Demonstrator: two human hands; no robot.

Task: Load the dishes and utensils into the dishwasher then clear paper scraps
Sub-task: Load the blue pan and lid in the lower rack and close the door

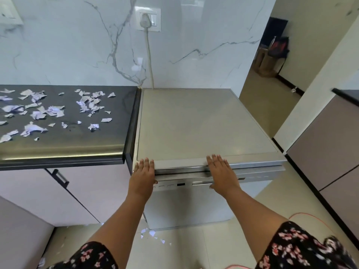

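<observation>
A freestanding silver dishwasher (206, 121) stands against the marble wall, its door up against the body. My left hand (143, 175) lies flat with straight fingers over the door's top left edge. My right hand (223, 174) lies flat over the top edge further right, above the handle bar (201, 183). Neither hand holds anything. Several torn paper scraps (48, 111) lie scattered over the dark countertop (120, 113) to the left. No dishes or utensils are in view.
A few paper scraps (152, 234) lie on the floor tiles at the dishwasher's foot. A power cord (149, 61) runs from the wall socket (148, 19) down behind the machine. Cabinets with a dark handle (61, 178) sit below the counter. An orange cable (308, 217) crosses the floor at right.
</observation>
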